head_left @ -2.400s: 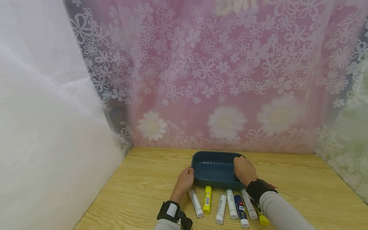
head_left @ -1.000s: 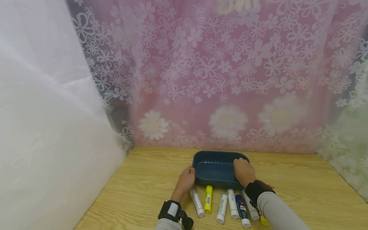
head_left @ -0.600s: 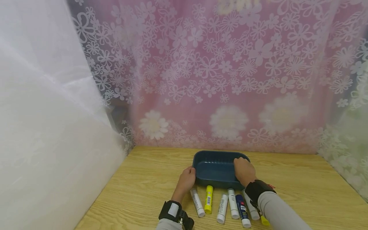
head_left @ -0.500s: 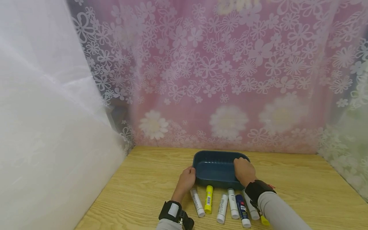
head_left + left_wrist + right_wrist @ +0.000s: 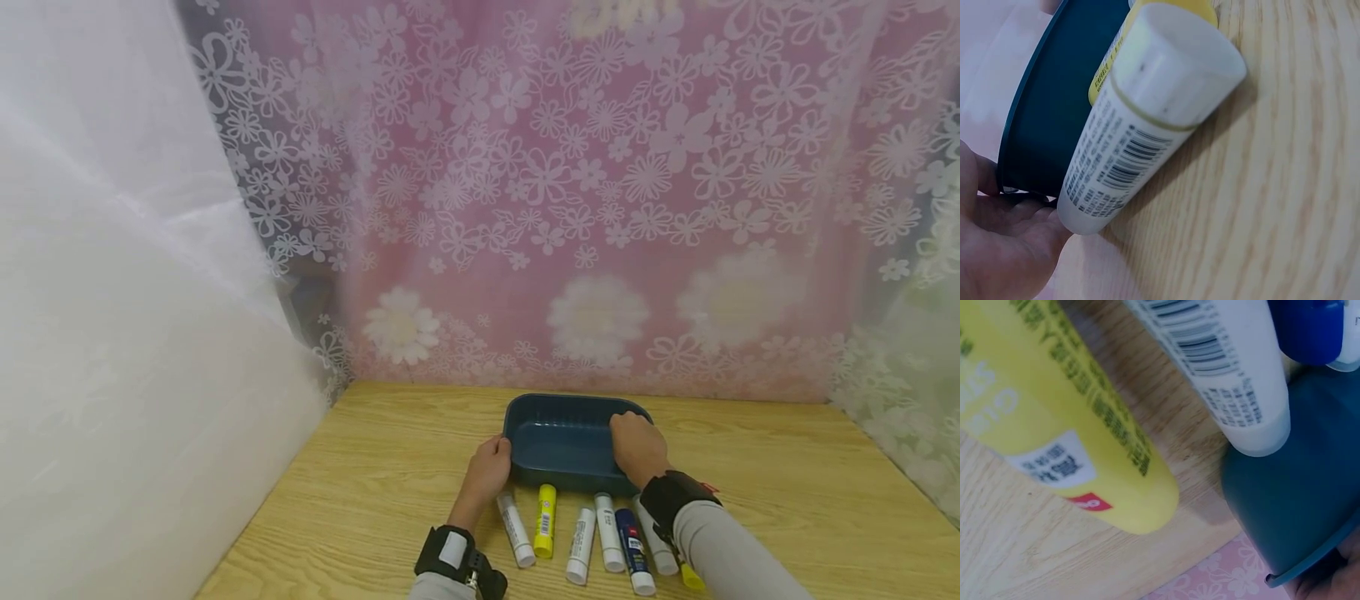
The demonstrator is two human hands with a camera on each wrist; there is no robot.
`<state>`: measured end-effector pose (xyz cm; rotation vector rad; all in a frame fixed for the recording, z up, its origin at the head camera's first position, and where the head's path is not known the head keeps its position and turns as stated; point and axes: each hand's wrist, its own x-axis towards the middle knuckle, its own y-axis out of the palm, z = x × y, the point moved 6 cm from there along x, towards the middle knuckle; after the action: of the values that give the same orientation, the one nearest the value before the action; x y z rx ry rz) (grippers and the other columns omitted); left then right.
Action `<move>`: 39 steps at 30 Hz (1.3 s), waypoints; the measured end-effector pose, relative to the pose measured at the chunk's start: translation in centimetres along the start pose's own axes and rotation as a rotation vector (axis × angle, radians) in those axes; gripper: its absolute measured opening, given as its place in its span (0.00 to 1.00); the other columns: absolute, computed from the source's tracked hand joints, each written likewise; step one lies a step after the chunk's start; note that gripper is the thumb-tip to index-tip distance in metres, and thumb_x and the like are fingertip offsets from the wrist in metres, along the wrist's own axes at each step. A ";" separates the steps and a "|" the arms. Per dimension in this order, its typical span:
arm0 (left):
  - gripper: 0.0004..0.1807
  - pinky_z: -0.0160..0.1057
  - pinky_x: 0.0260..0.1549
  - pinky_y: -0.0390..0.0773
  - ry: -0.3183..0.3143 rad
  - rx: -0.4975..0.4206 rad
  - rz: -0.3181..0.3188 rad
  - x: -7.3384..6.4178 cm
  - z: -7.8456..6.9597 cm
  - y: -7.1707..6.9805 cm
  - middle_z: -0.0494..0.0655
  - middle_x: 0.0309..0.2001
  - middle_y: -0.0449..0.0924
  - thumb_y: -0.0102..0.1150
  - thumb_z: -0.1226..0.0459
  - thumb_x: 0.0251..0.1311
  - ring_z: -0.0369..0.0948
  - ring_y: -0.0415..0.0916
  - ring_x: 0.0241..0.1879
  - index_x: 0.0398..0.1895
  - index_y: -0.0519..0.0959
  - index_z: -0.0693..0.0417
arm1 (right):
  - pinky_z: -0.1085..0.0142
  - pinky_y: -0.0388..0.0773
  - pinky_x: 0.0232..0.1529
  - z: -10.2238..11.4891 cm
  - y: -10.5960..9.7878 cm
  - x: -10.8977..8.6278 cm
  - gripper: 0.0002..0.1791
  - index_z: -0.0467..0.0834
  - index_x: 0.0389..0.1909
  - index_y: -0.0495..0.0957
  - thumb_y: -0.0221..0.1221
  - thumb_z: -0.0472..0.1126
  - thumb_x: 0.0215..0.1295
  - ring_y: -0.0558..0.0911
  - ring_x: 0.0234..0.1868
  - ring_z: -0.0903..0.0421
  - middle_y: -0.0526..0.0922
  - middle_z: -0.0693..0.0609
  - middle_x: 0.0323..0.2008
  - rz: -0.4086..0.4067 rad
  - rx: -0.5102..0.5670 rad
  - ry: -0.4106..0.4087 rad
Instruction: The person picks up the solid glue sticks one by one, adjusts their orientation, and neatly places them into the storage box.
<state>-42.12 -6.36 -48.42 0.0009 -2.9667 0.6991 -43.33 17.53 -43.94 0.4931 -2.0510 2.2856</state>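
A dark teal rectangular dish [image 5: 562, 450] with rounded corners stands on the wooden table, nothing lying in it. My left hand [image 5: 483, 475] grips its left end, thumb at the rim and fingers beneath, as the left wrist view shows. At the right end my right hand [image 5: 639, 448] holds the rim, knuckles up. Several glue sticks lie in a row along the dish's near side: a white glue stick [image 5: 1129, 131] nearest my left hand, a yellow glue stick [image 5: 545, 521], more white ones, a navy glue stick [image 5: 633, 550]. Another yellow glue stick [image 5: 1066, 419] is partly hidden under my right sleeve.
The wood-grain table [image 5: 360, 492] reaches back to a pink flowered curtain [image 5: 480, 208]. A white sheet [image 5: 135, 333] slopes along the left side, and a pale flowered sheet [image 5: 915, 358] hangs at the right.
Since the oldest frame my right wrist has shifted slightly, covering more of the yellow glue stick at the right. Both hands keep their hold on the dish.
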 end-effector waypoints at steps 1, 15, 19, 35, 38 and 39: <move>0.24 0.61 0.64 0.70 0.001 0.000 -0.001 0.0 0.0 0.0 0.59 0.64 0.78 0.39 0.57 0.79 0.59 0.72 0.67 0.66 0.75 0.62 | 0.52 0.83 0.31 0.0 0.0 0.0 0.03 0.32 0.34 0.81 0.59 0.25 0.65 0.85 0.33 0.40 0.82 0.36 0.29 0.000 0.004 0.002; 0.23 0.60 0.62 0.72 -0.005 -0.019 -0.011 -0.3 0.0 -0.2 0.58 0.62 0.79 0.40 0.58 0.78 0.59 0.73 0.66 0.63 0.78 0.60 | 0.53 0.81 0.31 -0.7 0.1 0.4 0.03 0.29 0.36 0.79 0.57 0.25 0.67 0.83 0.31 0.42 0.80 0.35 0.30 -0.001 0.049 0.022; 0.23 0.61 0.63 0.71 -0.004 -0.027 -0.007 -0.3 -0.1 -0.1 0.59 0.63 0.79 0.41 0.58 0.78 0.59 0.72 0.66 0.64 0.77 0.60 | 0.54 0.80 0.29 -0.7 0.0 0.4 0.03 0.30 0.35 0.79 0.57 0.25 0.66 0.83 0.28 0.43 0.80 0.37 0.28 -0.006 0.062 0.021; 0.24 0.61 0.64 0.70 0.004 -0.021 0.006 -0.3 -0.1 -0.1 0.60 0.63 0.78 0.39 0.58 0.79 0.60 0.72 0.67 0.65 0.77 0.61 | 0.55 0.80 0.28 -0.6 -0.1 0.3 0.03 0.29 0.34 0.80 0.57 0.25 0.66 0.82 0.27 0.44 0.79 0.38 0.26 -0.013 0.060 0.015; 0.24 0.61 0.64 0.70 0.002 -0.025 0.007 -0.3 -0.2 -0.1 0.59 0.64 0.78 0.39 0.58 0.79 0.59 0.72 0.67 0.65 0.77 0.61 | 0.53 0.81 0.30 -0.4 -0.4 0.3 0.03 0.29 0.35 0.79 0.57 0.25 0.66 0.83 0.29 0.43 0.80 0.36 0.28 -0.014 0.063 0.021; 0.24 0.61 0.64 0.70 0.003 -0.024 0.006 -0.3 -0.2 -0.1 0.59 0.63 0.78 0.39 0.58 0.79 0.59 0.72 0.67 0.65 0.77 0.61 | 0.53 0.81 0.30 -0.4 -0.5 0.3 0.03 0.29 0.34 0.79 0.58 0.25 0.65 0.83 0.29 0.42 0.80 0.36 0.28 -0.015 0.068 0.023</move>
<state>-41.76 -6.40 -48.24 -0.0102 -2.9727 0.6640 -43.62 17.92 -43.45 0.4808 -1.9576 2.3481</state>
